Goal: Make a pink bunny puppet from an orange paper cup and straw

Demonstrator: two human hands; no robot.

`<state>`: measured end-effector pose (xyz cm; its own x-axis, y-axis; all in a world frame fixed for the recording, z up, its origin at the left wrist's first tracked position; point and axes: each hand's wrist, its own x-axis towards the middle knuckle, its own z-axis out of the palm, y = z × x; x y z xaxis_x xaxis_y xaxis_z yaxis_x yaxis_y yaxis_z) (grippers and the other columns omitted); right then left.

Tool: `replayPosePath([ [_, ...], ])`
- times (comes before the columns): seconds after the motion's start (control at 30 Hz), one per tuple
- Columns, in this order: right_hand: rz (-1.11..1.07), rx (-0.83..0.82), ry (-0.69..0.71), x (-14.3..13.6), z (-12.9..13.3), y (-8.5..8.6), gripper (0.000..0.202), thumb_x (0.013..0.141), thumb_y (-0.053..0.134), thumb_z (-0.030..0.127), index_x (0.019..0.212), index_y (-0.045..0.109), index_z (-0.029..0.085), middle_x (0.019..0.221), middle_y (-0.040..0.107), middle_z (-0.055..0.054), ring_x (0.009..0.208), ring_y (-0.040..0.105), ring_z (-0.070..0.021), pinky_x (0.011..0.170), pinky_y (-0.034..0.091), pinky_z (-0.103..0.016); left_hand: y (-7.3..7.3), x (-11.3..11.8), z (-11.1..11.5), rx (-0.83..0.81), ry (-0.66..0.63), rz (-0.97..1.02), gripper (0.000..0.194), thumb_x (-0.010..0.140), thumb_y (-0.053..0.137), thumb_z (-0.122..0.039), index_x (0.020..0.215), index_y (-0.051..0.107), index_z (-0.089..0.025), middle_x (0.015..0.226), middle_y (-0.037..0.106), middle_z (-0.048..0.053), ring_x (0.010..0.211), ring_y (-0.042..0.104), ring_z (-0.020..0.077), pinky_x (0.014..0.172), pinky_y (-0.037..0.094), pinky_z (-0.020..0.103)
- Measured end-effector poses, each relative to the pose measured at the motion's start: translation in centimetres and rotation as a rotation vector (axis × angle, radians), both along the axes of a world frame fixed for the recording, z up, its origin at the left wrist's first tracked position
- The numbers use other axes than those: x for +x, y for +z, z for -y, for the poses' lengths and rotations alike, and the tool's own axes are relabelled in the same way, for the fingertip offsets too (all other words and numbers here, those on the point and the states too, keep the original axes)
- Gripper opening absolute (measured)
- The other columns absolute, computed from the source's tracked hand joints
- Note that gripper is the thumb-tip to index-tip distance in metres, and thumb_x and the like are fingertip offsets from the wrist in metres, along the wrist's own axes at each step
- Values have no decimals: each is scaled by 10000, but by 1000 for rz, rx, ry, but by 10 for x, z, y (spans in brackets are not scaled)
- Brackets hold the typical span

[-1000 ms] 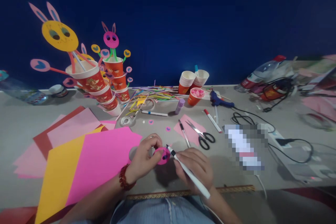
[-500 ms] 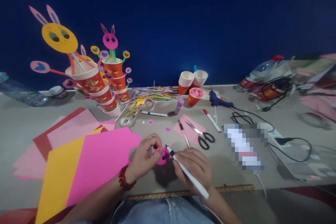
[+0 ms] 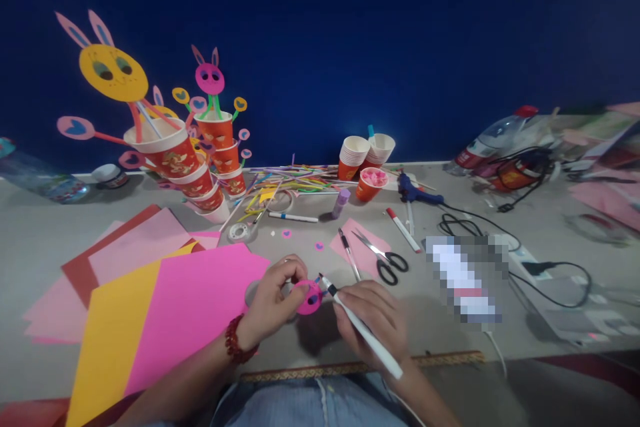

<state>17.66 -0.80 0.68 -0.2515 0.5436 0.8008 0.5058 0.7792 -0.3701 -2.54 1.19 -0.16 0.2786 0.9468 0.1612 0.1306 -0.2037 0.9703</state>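
My left hand (image 3: 274,300), with a red bead bracelet at the wrist, pinches a small round magenta paper face (image 3: 309,298) that bears dark eye shapes. In my right hand (image 3: 373,320) is a white marker (image 3: 367,332), its dark tip pointing up and left at the right edge of the face. Small ear-like pieces show at that edge. Beyond my hands lie black-handled scissors (image 3: 383,259), a pen (image 3: 349,253) and a pale pink paper (image 3: 363,240). Two tiny pink pieces with blue hearts (image 3: 287,233) rest on the table.
Coloured paper sheets (image 3: 193,313) cover the left side. Stacked red cups with bunny faces (image 3: 175,167) stand behind them. At the back are straws (image 3: 300,180), a purple glue stick (image 3: 341,203) and a blue glue gun (image 3: 417,191). A power strip (image 3: 550,287) with cables sits right.
The marker and my right hand have shifted slightly right and down. The ear-like pieces on the face's right edge show more clearly. My left hand keeps its pinch.
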Motion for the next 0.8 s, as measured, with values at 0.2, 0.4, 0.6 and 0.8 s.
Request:
replayPosePath([
  [0.2,-20,8,-33,5,-2,-2,250,796,671,35,1009,673,166,771,757,-81,678,708,-209,631,614,-346,1,0,0,6,15,-7,211,896,566,-266,717,474,-202,757,515,10,733,503,169,686,395,290],
  [0.4,-27,-11,-28,5,0,2,276,813,651,45,1045,664,193,782,762,-67,672,714,-203,628,610,-339,0,0,1,4,16,-9,201,896,566,-270,725,483,-203,761,520,13,737,505,172,686,400,291],
  [0.6,-10,-3,-23,3,-2,0,259,804,658,47,1025,666,183,773,761,-75,665,709,-209,619,612,-346,0,0,1,-1,14,5,190,892,567,-248,727,485,-201,771,520,12,747,508,173,699,401,293],
  [0.8,-44,-26,-63,7,0,4,258,811,650,50,1020,672,200,767,752,-61,665,710,-204,627,610,-341,-2,0,1,7,10,12,185,896,566,-247,736,485,-203,768,522,11,748,512,175,707,402,298],
])
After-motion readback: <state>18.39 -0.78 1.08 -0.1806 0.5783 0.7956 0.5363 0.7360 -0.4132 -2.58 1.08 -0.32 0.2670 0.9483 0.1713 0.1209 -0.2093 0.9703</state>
